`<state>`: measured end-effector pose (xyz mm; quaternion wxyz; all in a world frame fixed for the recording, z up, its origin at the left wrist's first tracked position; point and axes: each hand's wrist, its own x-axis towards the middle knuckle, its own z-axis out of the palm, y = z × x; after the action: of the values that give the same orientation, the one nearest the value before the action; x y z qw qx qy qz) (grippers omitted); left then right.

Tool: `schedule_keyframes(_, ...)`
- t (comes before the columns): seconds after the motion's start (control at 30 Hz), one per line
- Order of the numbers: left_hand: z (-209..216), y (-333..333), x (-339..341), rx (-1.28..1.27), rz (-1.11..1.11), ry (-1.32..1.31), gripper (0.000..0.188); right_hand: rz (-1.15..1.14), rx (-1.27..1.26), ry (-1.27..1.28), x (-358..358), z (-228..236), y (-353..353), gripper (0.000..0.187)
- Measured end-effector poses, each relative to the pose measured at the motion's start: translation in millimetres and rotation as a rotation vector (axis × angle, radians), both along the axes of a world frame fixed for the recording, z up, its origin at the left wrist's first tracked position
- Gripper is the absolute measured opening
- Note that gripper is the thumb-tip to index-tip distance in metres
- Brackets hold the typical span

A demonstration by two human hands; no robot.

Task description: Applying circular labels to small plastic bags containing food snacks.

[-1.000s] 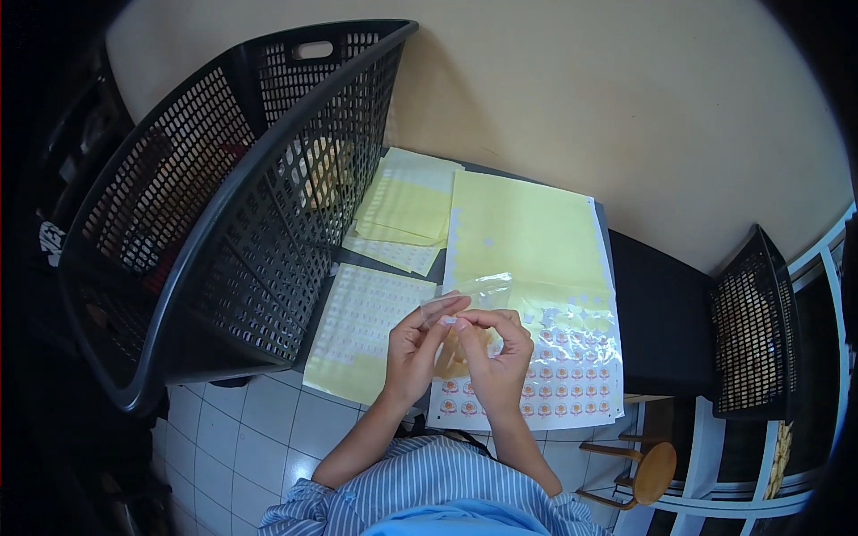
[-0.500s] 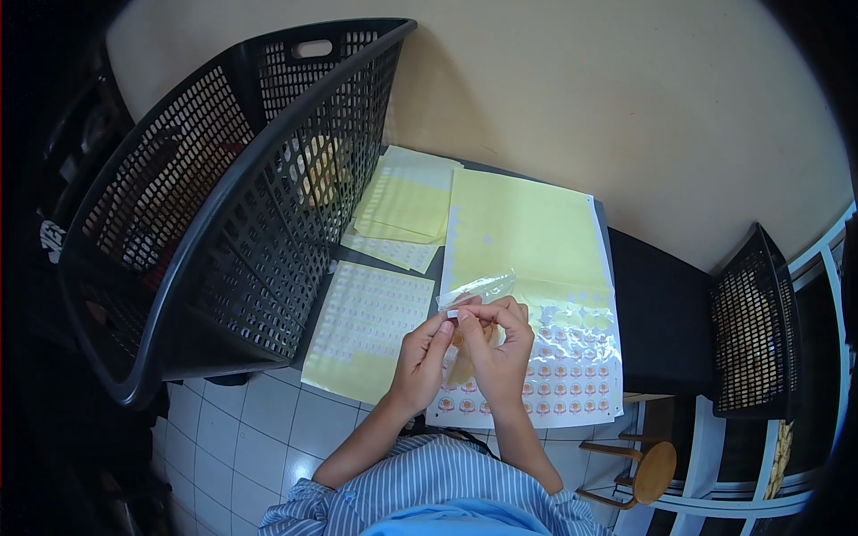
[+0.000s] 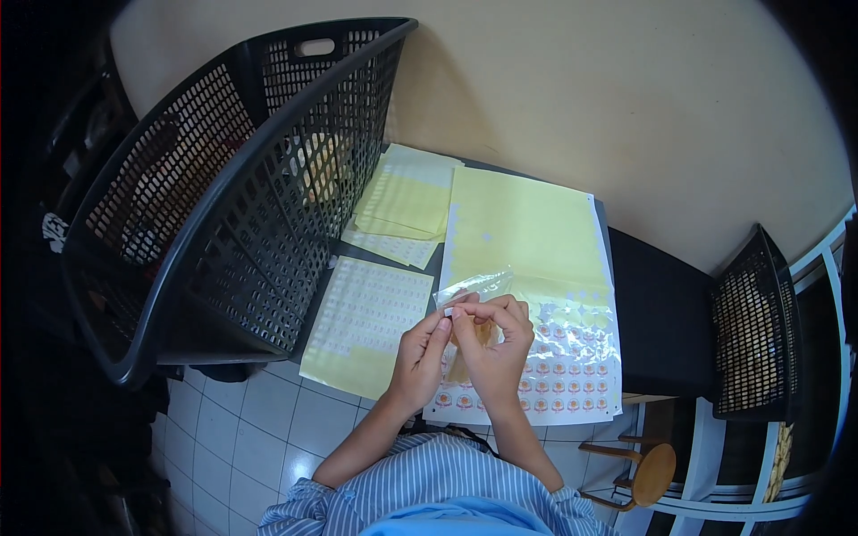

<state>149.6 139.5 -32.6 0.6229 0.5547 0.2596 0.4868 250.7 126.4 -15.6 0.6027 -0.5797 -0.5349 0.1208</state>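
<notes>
Over the front of a large yellow-backed sticker sheet (image 3: 527, 232), my two hands meet with their fingertips together. My left hand (image 3: 420, 357) is closed, its thumb and fingers pinching a clear plastic bag (image 3: 483, 284). Something yellow-brown shows through the bag, partly hidden behind my hands. A small white label (image 3: 450, 313) sits between the two hands' fingertips at the bag's edge. Closed in a pinch, my right hand (image 3: 499, 348) has its thumb and index finger on that label. Rows of round orange-and-pink stickers remain on the sheet's near part.
A sheet of small labels (image 3: 371, 299) lies left of my hands, and a pile of yellow sheets (image 3: 407, 192) behind it. A tall black basket (image 3: 268, 205) leans in at the left. Another black basket (image 3: 760, 330) and a wooden stool (image 3: 654, 473) are at the right.
The right thumb and fingers have shifted slightly left, covering more of the white label. The bag has moved a little with the hands.
</notes>
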Motion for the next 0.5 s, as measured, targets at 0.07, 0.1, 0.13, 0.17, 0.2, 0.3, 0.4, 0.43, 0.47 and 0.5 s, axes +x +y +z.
schedule_keyframes(0.07, 0, 0, 1, -0.002, 0.005, 0.005, 0.040, -0.018, 0.010, -0.034, 0, 0, -1, 0.009)
schedule_keyframes(0.1, 0, -1, 2, -0.006, 0.007, 0.006, 0.040, -0.022, 0.010, -0.033, 1, 0, -1, 0.009)
schedule_keyframes(0.13, -1, -1, 2, 0.001, 0.015, 0.008, 0.040, -0.039, 0.023, -0.053, 1, 0, -2, 0.010)
schedule_keyframes(0.17, -1, -1, 3, -0.012, 0.003, -0.002, 0.040, -0.052, 0.033, -0.060, 1, 0, -2, 0.010)
schedule_keyframes(0.2, -1, -1, 3, -0.014, -0.002, -0.011, 0.040, -0.061, 0.041, -0.055, 1, 1, -2, 0.011)
schedule_keyframes(0.3, 0, -3, 4, -0.027, -0.011, -0.031, 0.041, -0.077, 0.070, -0.097, 6, 1, -4, 0.015)
schedule_keyframes(0.4, 1, -4, 5, -0.026, -0.002, -0.050, 0.041, -0.089, 0.025, -0.059, 11, 2, -5, 0.027)
schedule_keyframes(0.43, 1, -5, 5, -0.015, 0.007, -0.059, 0.041, -0.073, 0.019, -0.001, 12, 1, -5, 0.031)
schedule_keyframes(0.47, 1, -6, 6, -0.022, 0.007, -0.052, 0.041, -0.059, 0.008, 0.047, 13, 1, -5, 0.035)
schedule_keyframes(0.5, 2, -7, 6, -0.021, 0.009, -0.048, 0.040, -0.045, -0.003, 0.095, 14, 0, -5, 0.040)
